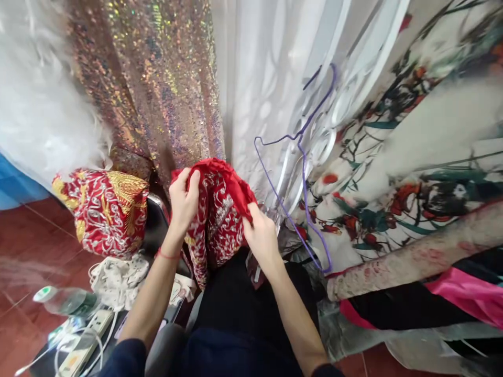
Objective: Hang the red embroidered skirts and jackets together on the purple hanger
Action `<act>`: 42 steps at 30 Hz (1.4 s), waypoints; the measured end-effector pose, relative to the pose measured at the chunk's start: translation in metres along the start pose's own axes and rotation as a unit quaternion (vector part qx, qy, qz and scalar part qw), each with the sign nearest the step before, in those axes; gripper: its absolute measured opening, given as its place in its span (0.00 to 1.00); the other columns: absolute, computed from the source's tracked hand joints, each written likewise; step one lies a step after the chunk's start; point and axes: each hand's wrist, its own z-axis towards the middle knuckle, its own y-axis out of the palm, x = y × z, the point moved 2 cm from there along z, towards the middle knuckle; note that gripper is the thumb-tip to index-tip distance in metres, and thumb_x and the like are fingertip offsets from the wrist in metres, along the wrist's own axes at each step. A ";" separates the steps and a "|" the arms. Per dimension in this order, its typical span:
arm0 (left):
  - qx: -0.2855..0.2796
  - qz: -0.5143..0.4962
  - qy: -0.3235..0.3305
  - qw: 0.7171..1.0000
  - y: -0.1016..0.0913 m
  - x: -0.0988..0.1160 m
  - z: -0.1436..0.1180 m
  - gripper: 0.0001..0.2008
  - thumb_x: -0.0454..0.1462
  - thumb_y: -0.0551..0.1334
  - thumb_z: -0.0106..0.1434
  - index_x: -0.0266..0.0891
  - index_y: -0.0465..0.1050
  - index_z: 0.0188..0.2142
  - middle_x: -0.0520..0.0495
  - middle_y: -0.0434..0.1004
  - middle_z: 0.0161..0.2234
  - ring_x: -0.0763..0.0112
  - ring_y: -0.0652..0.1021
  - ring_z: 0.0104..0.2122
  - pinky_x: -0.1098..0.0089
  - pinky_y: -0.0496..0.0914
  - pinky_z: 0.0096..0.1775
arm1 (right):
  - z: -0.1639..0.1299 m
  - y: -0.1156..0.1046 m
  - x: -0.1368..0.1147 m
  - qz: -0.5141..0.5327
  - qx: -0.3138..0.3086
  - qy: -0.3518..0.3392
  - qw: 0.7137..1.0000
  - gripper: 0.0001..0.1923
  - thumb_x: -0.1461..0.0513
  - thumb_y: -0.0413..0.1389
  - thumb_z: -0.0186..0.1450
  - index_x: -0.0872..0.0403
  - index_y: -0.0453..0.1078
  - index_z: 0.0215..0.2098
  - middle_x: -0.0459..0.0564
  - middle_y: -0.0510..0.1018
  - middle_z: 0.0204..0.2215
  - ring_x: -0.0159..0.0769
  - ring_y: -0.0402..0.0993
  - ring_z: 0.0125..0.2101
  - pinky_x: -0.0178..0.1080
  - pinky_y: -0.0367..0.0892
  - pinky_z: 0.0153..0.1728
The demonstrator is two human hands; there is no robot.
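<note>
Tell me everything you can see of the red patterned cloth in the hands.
The red patterned cloth is covered in curling silver-white work that looks like embroidery, with yellowish patches low on its left. A plain, brighter red band, thin and crinkled, arches along its top. The left hand grips the upper left, the right hand the band's right end. It hangs in folds between them, down to the black-clothed lap. Its full shape cannot be made out.

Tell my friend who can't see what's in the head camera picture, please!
A person's left hand and right hand hold a red embroidered cloth by its plain red edge. Behind it hangs a sequinned cloth; to the picture's right are a purple hanger and a flowered cloth, and to the left a red-and-gold bundle.
</note>
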 end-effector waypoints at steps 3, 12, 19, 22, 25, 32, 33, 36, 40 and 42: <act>0.008 -0.050 0.086 0.995 0.030 0.011 0.044 0.23 0.55 0.55 0.70 0.40 0.63 0.28 0.53 0.63 0.26 0.73 0.67 0.29 0.70 0.66 0.37 | 0.051 -0.010 -0.010 -0.062 0.140 -0.008 0.988 0.15 0.70 0.44 0.67 0.54 0.72 0.40 0.53 0.76 0.31 0.39 0.73 0.29 0.40 0.69 0.32; 0.067 -0.022 0.138 0.988 0.015 0.027 0.043 0.16 0.49 0.55 0.71 0.40 0.70 0.35 0.52 0.69 0.32 0.71 0.72 0.35 0.67 0.66 0.44 | 0.030 -0.050 -0.029 -0.222 0.317 -0.224 0.894 0.11 0.72 0.50 0.68 0.53 0.71 0.36 0.46 0.65 0.23 0.33 0.63 0.25 0.35 0.59 0.26; -0.058 -0.030 -0.021 0.998 0.062 -0.058 0.007 0.10 0.41 0.54 0.68 0.39 0.70 0.35 0.51 0.72 0.32 0.71 0.71 0.33 0.69 0.64 0.40 | -0.072 -0.031 0.011 -0.267 0.141 -0.371 0.878 0.11 0.70 0.51 0.69 0.56 0.73 0.32 0.54 0.79 0.35 0.37 0.72 0.38 0.37 0.66 0.37; -0.144 -0.037 0.032 0.988 0.091 -0.047 0.005 0.09 0.40 0.55 0.69 0.39 0.70 0.35 0.49 0.73 0.34 0.69 0.72 0.36 0.69 0.64 0.42 | -0.087 -0.045 0.026 -0.218 0.078 -0.460 0.857 0.11 0.67 0.52 0.69 0.56 0.74 0.32 0.51 0.79 0.35 0.35 0.71 0.36 0.36 0.64 0.34; -0.190 -0.055 0.044 0.979 0.119 -0.036 0.003 0.09 0.40 0.55 0.69 0.40 0.70 0.34 0.49 0.72 0.33 0.68 0.72 0.36 0.69 0.64 0.42 | -0.086 -0.060 0.041 -0.179 -0.042 -0.393 0.901 0.11 0.62 0.52 0.70 0.54 0.69 0.29 0.47 0.76 0.27 0.32 0.70 0.29 0.35 0.60 0.28; -0.113 -0.090 0.018 0.989 0.143 -0.059 0.001 0.11 0.41 0.54 0.69 0.41 0.65 0.30 0.51 0.66 0.29 0.69 0.68 0.32 0.68 0.63 0.40 | -0.080 -0.124 0.086 -0.237 -0.145 -0.203 0.939 0.11 0.66 0.46 0.73 0.54 0.69 0.38 0.49 0.79 0.35 0.28 0.73 0.26 0.33 0.61 0.28; -0.120 -0.095 0.024 0.988 0.143 -0.058 0.001 0.11 0.41 0.54 0.69 0.41 0.65 0.30 0.51 0.65 0.29 0.69 0.68 0.32 0.68 0.63 0.39 | -0.080 -0.134 0.086 -0.230 -0.157 -0.207 0.938 0.11 0.66 0.45 0.74 0.53 0.69 0.38 0.49 0.79 0.36 0.28 0.72 0.26 0.33 0.60 0.27; -0.153 -0.115 0.020 0.981 0.145 -0.045 0.001 0.14 0.43 0.54 0.69 0.41 0.64 0.27 0.51 0.65 0.28 0.69 0.69 0.32 0.68 0.64 0.41 | -0.084 -0.154 0.073 -0.218 -0.166 -0.250 0.929 0.13 0.68 0.44 0.74 0.53 0.68 0.36 0.46 0.75 0.28 0.29 0.67 0.23 0.34 0.59 0.26; -0.260 -0.153 -0.088 0.949 0.159 -0.022 0.000 0.23 0.52 0.52 0.68 0.40 0.70 0.26 0.48 0.74 0.29 0.66 0.74 0.35 0.67 0.66 0.45 | -0.090 -0.170 0.047 -0.252 -0.131 -0.287 0.915 0.14 0.72 0.43 0.70 0.54 0.67 0.38 0.46 0.73 0.26 0.30 0.66 0.23 0.34 0.60 0.25; -0.287 -0.138 -0.153 0.936 0.169 -0.016 -0.002 0.25 0.56 0.56 0.64 0.40 0.70 0.24 0.51 0.71 0.24 0.69 0.72 0.29 0.68 0.65 0.39 | -0.089 -0.180 0.038 -0.272 -0.109 -0.286 0.913 0.14 0.73 0.43 0.70 0.54 0.67 0.40 0.47 0.75 0.27 0.30 0.69 0.24 0.34 0.62 0.24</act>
